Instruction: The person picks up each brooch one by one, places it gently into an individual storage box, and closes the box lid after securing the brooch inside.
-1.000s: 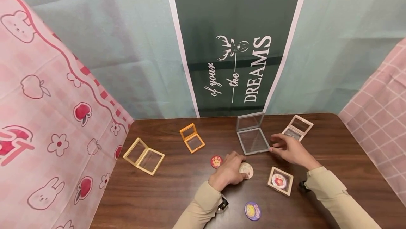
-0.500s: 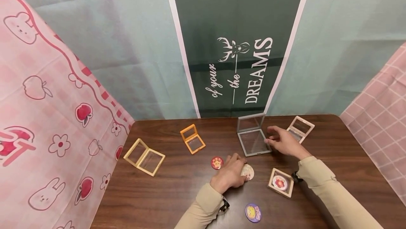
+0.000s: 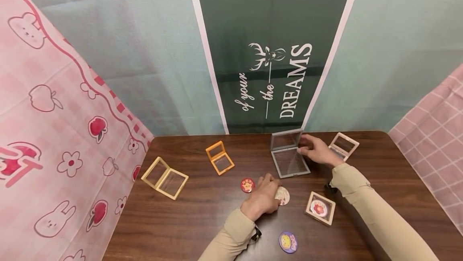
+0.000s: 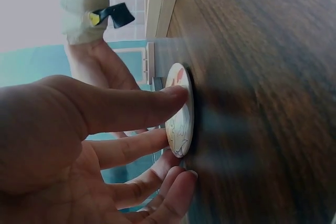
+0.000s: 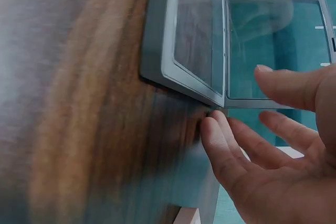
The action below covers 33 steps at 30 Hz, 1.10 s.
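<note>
My left hand (image 3: 263,196) is over a round cream-coloured badge (image 3: 282,195) on the table, pinching it at the edge. In the left wrist view the thumb lies across the badge's printed face (image 4: 179,121) and the fingertips meet its far rim. My right hand (image 3: 316,149) is at the right side of a grey display case (image 3: 291,164) with clear panels, its lid raised. Seen from the right wrist, the thumb (image 5: 286,85) overlaps the lid (image 5: 262,45) near the hinge corner, while the loosely bent fingers are spread below the frame and hold nothing.
A red badge (image 3: 247,185) lies left of my left hand, a purple badge (image 3: 288,242) in front. A wooden-toned case (image 3: 320,208) holds a flower badge. Opened cases stand around: yellow (image 3: 164,178), orange (image 3: 220,158), pale pink (image 3: 344,147). Fabric (image 3: 162,52) hangs behind.
My right hand has moved left and away from me, from beside the pale pink case to the grey case's hinge side. The left hand stays at the cream badge.
</note>
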Tool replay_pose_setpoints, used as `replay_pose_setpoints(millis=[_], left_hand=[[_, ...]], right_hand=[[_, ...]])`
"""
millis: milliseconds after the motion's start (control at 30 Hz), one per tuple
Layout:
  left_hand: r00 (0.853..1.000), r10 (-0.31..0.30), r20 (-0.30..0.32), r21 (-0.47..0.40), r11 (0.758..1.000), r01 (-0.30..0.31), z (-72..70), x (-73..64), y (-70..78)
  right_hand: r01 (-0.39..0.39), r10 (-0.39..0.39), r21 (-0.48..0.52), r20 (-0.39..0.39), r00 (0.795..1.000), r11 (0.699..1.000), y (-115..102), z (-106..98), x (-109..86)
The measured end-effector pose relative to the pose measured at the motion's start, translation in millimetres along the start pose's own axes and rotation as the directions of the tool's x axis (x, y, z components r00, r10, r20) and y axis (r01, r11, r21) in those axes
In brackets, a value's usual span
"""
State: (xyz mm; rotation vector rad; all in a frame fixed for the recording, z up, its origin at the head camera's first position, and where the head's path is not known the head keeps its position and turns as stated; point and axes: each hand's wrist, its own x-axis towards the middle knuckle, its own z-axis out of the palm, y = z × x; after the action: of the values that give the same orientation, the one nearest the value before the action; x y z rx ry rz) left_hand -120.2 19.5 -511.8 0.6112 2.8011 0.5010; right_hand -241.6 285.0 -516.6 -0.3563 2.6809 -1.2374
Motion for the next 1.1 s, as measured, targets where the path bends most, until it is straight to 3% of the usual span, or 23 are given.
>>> replay_pose_setpoints(millis=[267, 467, 667, 867, 1100], left_hand=[[0.999, 0.028, -0.036, -0.013, 1.000, -0.028, 2.8, 0.8, -3.3], [0.997, 0.064, -0.046, -0.054, 0.996, -0.066, 3.4, 5.1, -9.1], [0.994, 0.095, -0.055, -0.169, 0.980, -0.103, 0.6, 7.1, -14.8], [0.998, 0.068, -0.003, -0.315, 0.947, -0.065, -2.6, 11.6, -22.2], [0.996, 0.068, 0.050, -0.488, 0.872, -0.035, -10.2, 14.3, -30.9]], right_hand=[[0.039, -0.042, -0.048, -0.059, 0.997, 0.998, 4, 2, 13.9], [0.021, -0.027, -0.072, -0.073, 0.997, 0.997, 3, 1, 16.4], [0.037, -0.046, -0.099, -0.086, 0.995, 0.994, 4, 1, 15.9], [0.051, -0.064, -0.133, -0.099, 0.993, 0.990, 8, 1, 12.6], [0.055, -0.073, -0.163, -0.105, 0.992, 0.985, 9, 0, 6.0]])
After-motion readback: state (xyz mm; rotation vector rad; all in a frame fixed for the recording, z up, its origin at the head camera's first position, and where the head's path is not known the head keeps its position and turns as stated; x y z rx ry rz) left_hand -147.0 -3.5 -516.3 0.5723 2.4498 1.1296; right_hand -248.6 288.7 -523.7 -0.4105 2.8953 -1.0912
